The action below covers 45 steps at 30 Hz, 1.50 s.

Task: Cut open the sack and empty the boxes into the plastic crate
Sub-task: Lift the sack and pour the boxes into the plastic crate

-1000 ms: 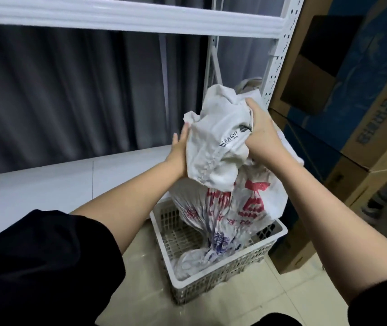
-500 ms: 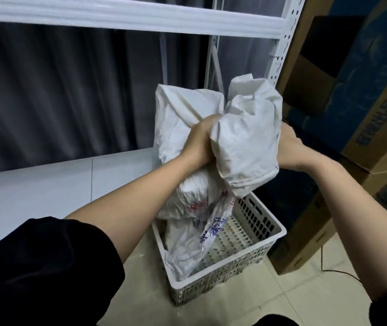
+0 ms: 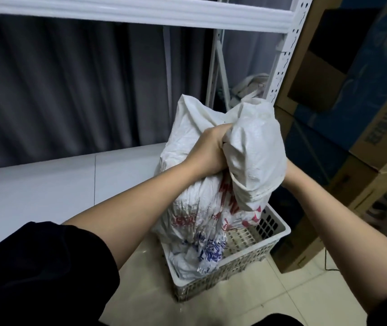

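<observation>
A white woven sack (image 3: 194,208) with red and blue print hangs upside down, its lower end resting inside the white plastic crate (image 3: 274,234) on the floor. My left hand (image 3: 207,151) grips a bunch of the sack's fabric near the top. My right hand is hidden behind a folded-over flap of the sack (image 3: 256,154); only the right wrist (image 3: 298,175) shows, and it appears to hold the sack from behind. No boxes are visible; the sack covers most of the crate's inside.
Stacked cardboard boxes (image 3: 361,114) stand close on the right, touching the crate's side. A white metal shelf frame (image 3: 279,57) rises behind the sack, with a low white shelf board (image 3: 58,182) on the left. Pale floor tiles (image 3: 270,292) lie in front.
The sack has dropped lower, so its bottom end sits deeper in the crate. My hands moved down and slightly right while keeping their grip on the bunched fabric.
</observation>
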{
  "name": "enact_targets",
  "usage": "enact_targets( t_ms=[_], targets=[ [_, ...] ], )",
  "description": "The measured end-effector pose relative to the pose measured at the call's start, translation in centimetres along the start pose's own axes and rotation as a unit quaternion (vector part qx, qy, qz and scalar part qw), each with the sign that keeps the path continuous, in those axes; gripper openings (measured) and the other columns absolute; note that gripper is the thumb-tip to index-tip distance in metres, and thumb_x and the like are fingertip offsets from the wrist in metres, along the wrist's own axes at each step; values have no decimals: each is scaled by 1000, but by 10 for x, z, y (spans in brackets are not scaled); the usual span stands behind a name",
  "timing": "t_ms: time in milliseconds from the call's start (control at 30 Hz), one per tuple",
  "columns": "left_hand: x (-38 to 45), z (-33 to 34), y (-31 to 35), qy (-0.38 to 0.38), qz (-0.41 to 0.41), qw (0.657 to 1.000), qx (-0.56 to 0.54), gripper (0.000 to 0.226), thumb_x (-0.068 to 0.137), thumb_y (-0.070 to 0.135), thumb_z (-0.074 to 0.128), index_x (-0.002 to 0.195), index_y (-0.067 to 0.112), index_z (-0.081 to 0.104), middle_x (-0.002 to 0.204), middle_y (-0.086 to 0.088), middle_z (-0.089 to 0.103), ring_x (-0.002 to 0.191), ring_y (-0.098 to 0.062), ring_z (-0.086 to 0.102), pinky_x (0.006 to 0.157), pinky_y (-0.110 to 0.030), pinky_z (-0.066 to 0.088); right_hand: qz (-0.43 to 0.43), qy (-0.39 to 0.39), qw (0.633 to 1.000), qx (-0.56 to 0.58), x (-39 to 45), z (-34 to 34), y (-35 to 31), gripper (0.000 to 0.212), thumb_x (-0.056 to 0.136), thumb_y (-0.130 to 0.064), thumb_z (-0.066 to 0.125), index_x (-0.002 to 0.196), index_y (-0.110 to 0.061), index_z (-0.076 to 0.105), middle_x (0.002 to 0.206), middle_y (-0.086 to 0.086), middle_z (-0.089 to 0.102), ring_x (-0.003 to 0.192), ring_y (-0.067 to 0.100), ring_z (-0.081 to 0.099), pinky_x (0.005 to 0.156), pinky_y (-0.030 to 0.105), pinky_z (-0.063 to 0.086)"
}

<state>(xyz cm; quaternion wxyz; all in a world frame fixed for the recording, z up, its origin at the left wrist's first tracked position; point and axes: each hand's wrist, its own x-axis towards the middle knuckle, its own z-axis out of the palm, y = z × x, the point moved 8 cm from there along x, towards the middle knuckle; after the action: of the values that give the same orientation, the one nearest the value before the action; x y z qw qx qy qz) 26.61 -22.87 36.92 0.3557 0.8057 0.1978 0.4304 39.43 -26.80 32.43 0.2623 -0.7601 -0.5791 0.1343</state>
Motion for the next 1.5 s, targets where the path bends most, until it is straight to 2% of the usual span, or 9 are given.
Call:
enact_targets(
  t_ms=[233, 400, 500, 667, 800, 1067, 1200, 1333, 1500],
  targets=[
    [5, -33, -36, -182, -142, 895, 381, 37, 82, 27, 65, 118, 25, 53, 127, 1, 55, 97, -20, 55, 79, -35, 48, -88, 218, 972, 4, 10, -81, -35, 13, 84, -29, 60, 91, -30, 50, 89, -13, 55, 91, 16, 51, 76, 29, 38],
    [11, -55, -2, 41, -83, 917, 387, 33, 95, 19, 49, 127, 12, 51, 122, -11, 57, 103, -34, 60, 81, -42, 45, -157, 377, 913, 14, -1, -104, -70, 18, 86, -27, 47, 85, -9, 48, 92, 11, 58, 85, 33, 53, 71, 43, 40],
    [0, -18, -38, -147, -158, 850, 480, 27, 96, 22, 41, 118, 12, 54, 123, -7, 59, 108, -31, 58, 81, -36, 43, -115, 157, 973, -128, 23, -56, -45, 11, 86, -27, 51, 85, -18, 45, 90, 5, 57, 91, 35, 53, 72, 39, 37],
    [-3, -34, -21, 57, -88, 925, 364, 22, 96, 20, 42, 114, 14, 53, 114, -11, 56, 100, -37, 59, 75, -43, 46, -55, 306, 946, -96, 16, -95, -21, 11, 81, -28, 46, 74, -21, 41, 82, 3, 54, 80, 32, 53, 65, 42, 46],
    [-11, 11, -64, -174, -196, 880, 395, 35, 97, 30, 45, 127, 14, 51, 132, -12, 55, 118, -34, 55, 95, -39, 44, -96, 147, 964, -201, 15, -45, -24, 23, 78, -14, 51, 70, -21, 31, 72, -6, 37, 78, 33, 47, 61, 37, 33],
    [1, -7, -45, -95, -167, 922, 336, 30, 101, 18, 36, 125, 8, 52, 126, -13, 57, 117, -33, 56, 79, -37, 47, -199, 238, 921, -234, 10, -75, -52, 44, 69, -4, 61, 75, -26, 23, 77, -9, 36, 71, 21, 34, 60, 35, 27],
    [28, -52, -4, 137, -121, 969, 168, 34, 100, 22, 36, 121, 2, 53, 119, -21, 59, 108, -36, 58, 86, -40, 48, -112, 425, 870, -224, -4, -137, -55, 6, 81, -21, 49, 82, -16, 46, 80, 10, 48, 74, 33, 46, 58, 38, 26],
    [10, -24, -35, -9, -237, 961, 143, 30, 101, 12, 39, 125, 1, 53, 129, -17, 57, 118, -29, 55, 89, -23, 40, -184, 216, 910, -302, 21, -81, -56, 37, 72, 1, 56, 106, -9, 51, 102, 16, 55, 96, 37, 50, 70, 40, 33],
    [36, -55, 0, 134, -118, 983, 42, 19, 101, 10, 42, 107, 15, 58, 83, 10, 51, 75, 1, 54, 62, -2, 38, -161, 421, 869, -205, 8, -139, -73, 29, 73, -5, 54, 87, -21, 36, 88, 4, 48, 81, 27, 42, 65, 34, 20]
  ],
)
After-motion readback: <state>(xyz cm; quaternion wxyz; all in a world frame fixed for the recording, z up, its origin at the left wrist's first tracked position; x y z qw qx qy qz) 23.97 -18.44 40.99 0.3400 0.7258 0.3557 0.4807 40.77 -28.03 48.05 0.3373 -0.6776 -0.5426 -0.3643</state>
